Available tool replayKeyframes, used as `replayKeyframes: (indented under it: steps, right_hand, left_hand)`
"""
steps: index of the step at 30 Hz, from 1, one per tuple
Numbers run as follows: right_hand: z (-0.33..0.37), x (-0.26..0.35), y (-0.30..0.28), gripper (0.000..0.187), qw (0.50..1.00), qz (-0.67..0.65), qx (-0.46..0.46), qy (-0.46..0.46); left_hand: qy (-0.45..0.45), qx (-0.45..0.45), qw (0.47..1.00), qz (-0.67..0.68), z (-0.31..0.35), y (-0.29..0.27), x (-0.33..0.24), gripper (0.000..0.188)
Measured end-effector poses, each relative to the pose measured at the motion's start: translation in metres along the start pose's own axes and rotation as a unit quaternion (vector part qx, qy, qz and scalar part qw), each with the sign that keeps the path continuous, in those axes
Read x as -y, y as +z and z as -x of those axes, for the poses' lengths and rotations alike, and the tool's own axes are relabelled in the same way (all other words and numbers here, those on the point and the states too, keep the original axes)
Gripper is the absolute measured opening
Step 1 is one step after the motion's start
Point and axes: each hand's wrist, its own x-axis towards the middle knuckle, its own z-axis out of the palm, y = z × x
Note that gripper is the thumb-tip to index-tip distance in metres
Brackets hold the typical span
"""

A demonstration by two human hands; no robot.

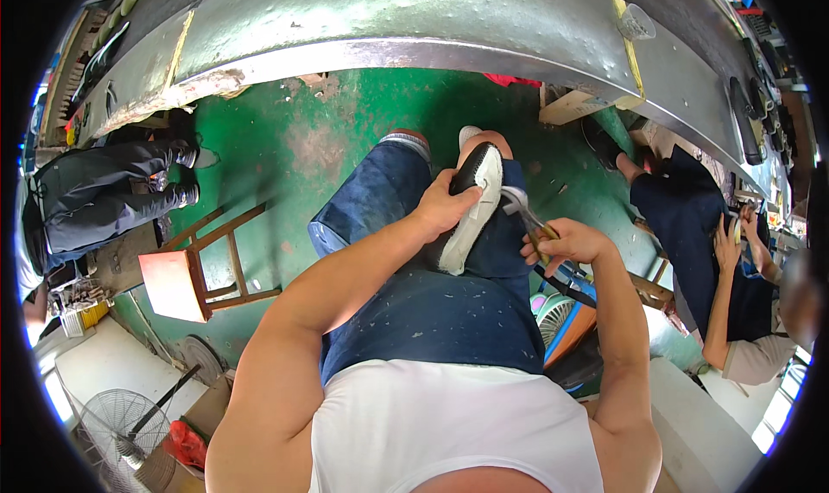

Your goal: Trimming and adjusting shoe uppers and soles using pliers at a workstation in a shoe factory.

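A shoe [471, 234] with a pale underside and a black upper lies tilted over my lap, underside up. My left hand [445, 206] is closed around its side, the thumb pressed on the pale edge. In my right hand [566, 241] are lasting pincers [523, 208], gripped by the yellowish handles. Their metal head is right beside the shoe's right edge; I cannot tell whether the jaws touch it. Dark blue cloth [432, 316] covers my lap beneath the shoe.
A metal-topped bench [389, 18] runs across in front of me. A wooden stool [177, 284] stands at left, near a person in dark trousers [104, 182]. Another person's hands [730, 243] work at right. A small fan [554, 316] is by my right thigh, a larger fan [125, 424] behind left.
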Motion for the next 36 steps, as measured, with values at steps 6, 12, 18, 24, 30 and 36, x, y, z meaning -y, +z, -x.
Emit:
replayKeyframes:
  steps: [6, 12, 18, 24, 30, 36]
  right_hand:
    - [-0.022, 0.032, 0.051, 0.039, 0.9, 0.213, -0.29, -0.244]
    - [-0.029, 0.043, 0.046, 0.045, 0.873, 0.364, -0.282, -0.16]
    - [-0.026, 0.038, 0.041, 0.044, 0.903, 0.291, -0.313, -0.047]
    - [0.017, 0.029, 0.059, 0.026, 0.955, 0.253, -0.142, 0.06]
    - [-0.008, 0.0, 0.077, 0.032, 0.853, 0.478, -0.181, -0.104]
    - [-0.027, -0.032, 0.074, 0.032, 0.794, 0.51, -0.252, -0.216]
  left_hand:
    - [-0.021, -0.021, 0.992, -0.12, 0.011, 0.012, -0.021, 0.071]
    - [-0.022, -0.005, 0.993, -0.114, 0.006, 0.009, -0.018, 0.078]
    - [-0.062, 0.035, 0.987, -0.147, 0.008, -0.001, -0.026, 0.088]
    - [-0.089, 0.132, 0.986, -0.052, -0.013, -0.015, -0.019, 0.083]
    - [-0.082, 0.111, 0.989, -0.056, -0.009, -0.009, -0.023, 0.075]
    - [-0.056, 0.126, 0.99, -0.033, -0.011, -0.016, -0.013, 0.081]
